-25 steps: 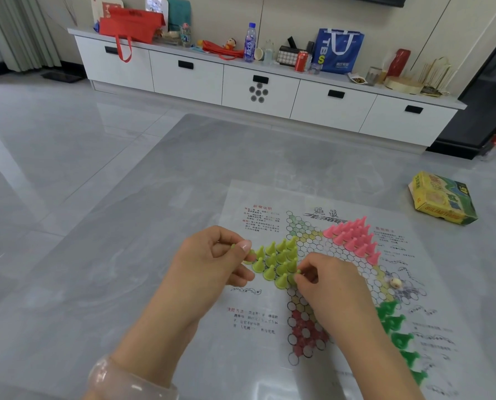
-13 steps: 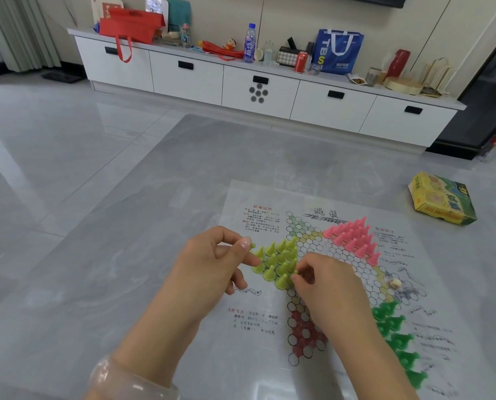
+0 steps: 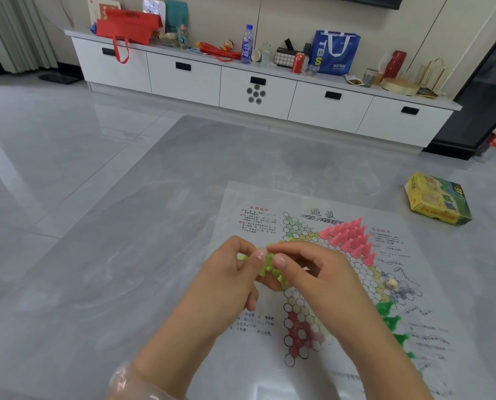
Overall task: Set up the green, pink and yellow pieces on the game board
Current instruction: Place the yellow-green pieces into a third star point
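Hands meet over the left point of the game board, a printed sheet on the grey table. The left hand pinches a yellow-green piece between thumb and forefinger; a clear bangle on its wrist is cut off by the frame edge. The right hand, fingertips closed together, touches the same cluster, and I cannot tell whether it holds a piece. The yellow pieces are mostly hidden, uncountable. The pink pieces stand packed in a triangle, about ten. Four green pieces show past the right forearm. A small cream bead lies between pink and green. A yellow box sits well apart.
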`<state>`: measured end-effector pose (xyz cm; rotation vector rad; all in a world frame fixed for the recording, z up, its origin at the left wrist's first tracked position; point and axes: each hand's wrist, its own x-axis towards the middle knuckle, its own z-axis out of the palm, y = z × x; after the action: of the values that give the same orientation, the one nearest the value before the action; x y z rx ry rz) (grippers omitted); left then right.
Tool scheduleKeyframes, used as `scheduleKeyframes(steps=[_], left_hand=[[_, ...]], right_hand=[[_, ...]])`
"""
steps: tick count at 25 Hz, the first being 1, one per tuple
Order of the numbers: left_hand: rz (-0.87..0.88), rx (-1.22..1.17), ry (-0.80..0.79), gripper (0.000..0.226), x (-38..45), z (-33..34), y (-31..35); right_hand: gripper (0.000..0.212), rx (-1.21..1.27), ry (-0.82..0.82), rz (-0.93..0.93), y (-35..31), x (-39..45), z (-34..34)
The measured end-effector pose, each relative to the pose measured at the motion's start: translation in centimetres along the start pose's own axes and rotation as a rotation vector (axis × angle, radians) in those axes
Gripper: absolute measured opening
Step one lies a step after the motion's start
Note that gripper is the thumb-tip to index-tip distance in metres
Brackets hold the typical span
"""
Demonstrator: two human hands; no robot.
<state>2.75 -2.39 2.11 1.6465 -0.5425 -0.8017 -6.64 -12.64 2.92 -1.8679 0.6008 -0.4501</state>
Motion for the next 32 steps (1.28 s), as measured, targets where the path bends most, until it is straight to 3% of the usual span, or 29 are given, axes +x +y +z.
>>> scheduleKeyframes(steps=[6, 13, 15, 17, 20, 26, 32], left_hand=[[0.006, -0.011, -0.022, 0.02, -0.2, 0.3, 0.3], [0.002, 0.03, 0.011, 0.014, 0.0, 0.3, 0.2], [0.042, 0.25, 0.079, 0.017, 0.1, -0.1, -0.2], [0.096, 0.693, 0.2, 0.03, 0.3, -1.0, -0.7], [0.029, 1.076, 0.226, 0.05, 0.6, -2.4, -1.5], [-0.064, 1.199, 0.091, 0.072, 0.9, -3.1, -2.8], [-0.128, 1.228, 0.002, 0.071, 1.2, -2.6, -3.2]], right_hand=[[0.013, 0.143, -0.072, -0.008, 0.0, 0.1, 0.3], [0.007, 0.066, -0.05, -0.016, 0.4, 0.1, 0.0], [0.01, -0.062, 0.105, -0.022, 0.9, 0.3, -0.5], [0.008, -0.246, 0.287, -0.015, 1.4, 0.3, -1.1], [0.006, -0.484, 0.293, 0.048, 1.9, -0.1, -1.6], [0.004, -0.633, 0.128, 0.159, 2.4, -0.7, -1.0], [0.005, -0.744, 0.111, 0.152, 2.7, -0.5, -0.3]])
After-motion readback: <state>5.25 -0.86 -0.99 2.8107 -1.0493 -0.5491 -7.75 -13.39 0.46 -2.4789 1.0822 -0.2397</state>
